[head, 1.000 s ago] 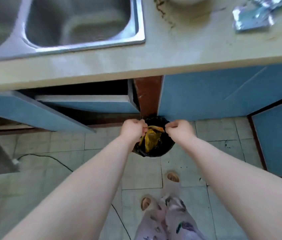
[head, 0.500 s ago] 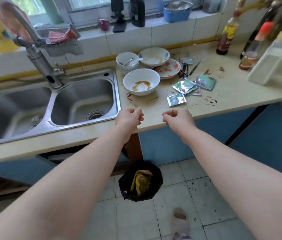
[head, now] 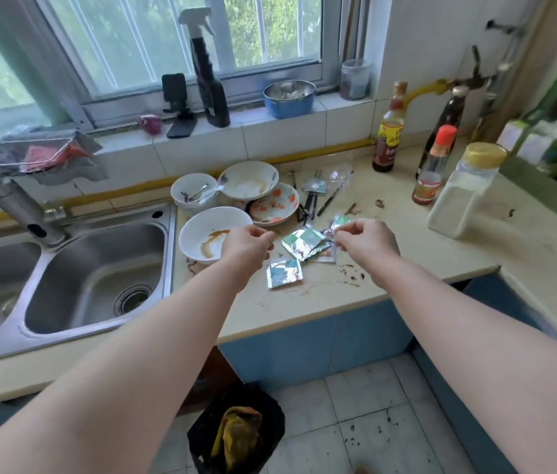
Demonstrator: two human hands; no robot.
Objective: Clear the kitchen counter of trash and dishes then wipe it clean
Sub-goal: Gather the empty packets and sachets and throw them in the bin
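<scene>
Both hands are held out over the surface (head: 390, 268), just above the litter of foil sachets; the left hand (head: 248, 242) is seen with its fingers (head: 265, 236) curled loosely inward, thumb and forefinger nearly together, and nothing is seen between them; it is poised over the near rim of the stained white bowl (head: 213, 236), with the nearest foil sachet (head: 284, 272) lying flat just below and to the right of its fingertips, apart from them. The right hand (head: 367, 242) is likewise half closed, its fingers (head: 342, 234) pinched toward the crumpled sachet (head: 337, 223) at the right edge of the pile; whether that sachet is actually gripped or only touched cannot be told. Between the two hands a larger green-and-silver sachet (head: 304, 242) is seen lying on top of other packets, touched by neither hand.

Behind the pile, a stack of dirty dishes is set against the sink's edge: a small bowl with a spoon (head: 195, 193), a wide bowl (head: 249, 181) and an orange-patterned plate (head: 275, 206); dark chopsticks (head: 309, 203) are scattered beside the plate. Brown smears and crumbs are spread over the surface near its front edge. The double sink (head: 95, 275) lies to the left. Sauce bottles (head: 388, 138) and a yellow-capped jar (head: 465, 189) are stood at the right. On the floor below, a black-lined bin (head: 263, 419) is seen holding a yellow wrapper.
</scene>
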